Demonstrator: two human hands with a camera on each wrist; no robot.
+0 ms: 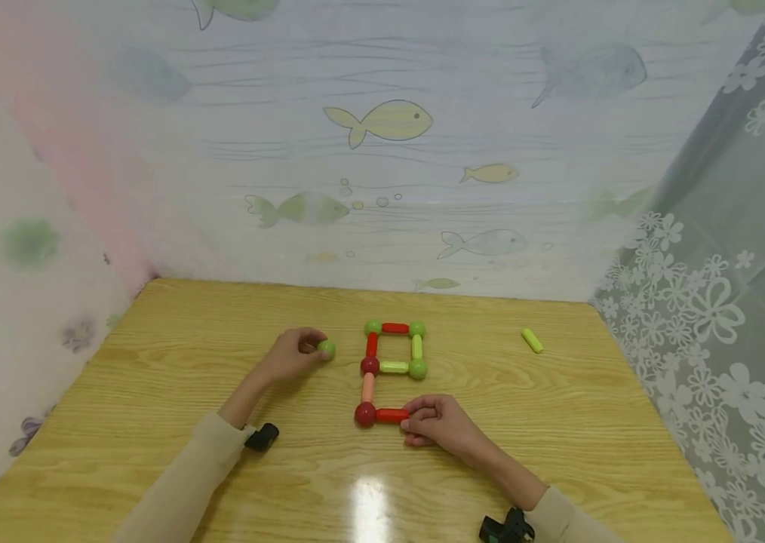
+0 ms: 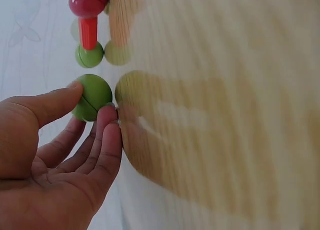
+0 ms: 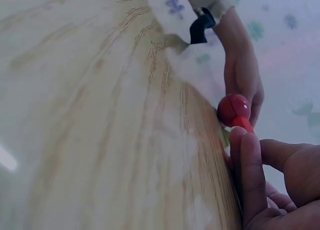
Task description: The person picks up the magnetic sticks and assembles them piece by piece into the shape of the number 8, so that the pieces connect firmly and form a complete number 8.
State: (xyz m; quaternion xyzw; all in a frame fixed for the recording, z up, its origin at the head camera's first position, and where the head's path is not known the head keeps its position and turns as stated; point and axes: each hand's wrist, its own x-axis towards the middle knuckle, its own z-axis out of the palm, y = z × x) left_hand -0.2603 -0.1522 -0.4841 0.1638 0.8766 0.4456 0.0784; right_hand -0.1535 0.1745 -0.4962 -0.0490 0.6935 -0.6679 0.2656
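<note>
My left hand [image 1: 293, 354] pinches a loose green ball [image 1: 327, 349] between thumb and fingers, left of the ball-and-stick figure; the left wrist view shows the ball [image 2: 92, 97] close to the tabletop. With thumb and fingertips, my right hand [image 1: 447, 426] grips the free end of a red stick [image 1: 391, 415]. That stick's other end joins a dark red ball [image 1: 365, 414] at the figure's lower left. A pink stick [image 1: 368, 388] links this ball to another dark red ball [image 1: 370, 366]. Above it, red and yellow-green sticks with green balls [image 1: 417, 369] form a closed square.
A loose yellow-green stick [image 1: 532, 340] lies at the right on the wooden table [image 1: 274, 483]. Behind the table hangs a fish-print curtain [image 1: 355, 249]. A grey panel with white flowers [image 1: 729, 339] borders the right side.
</note>
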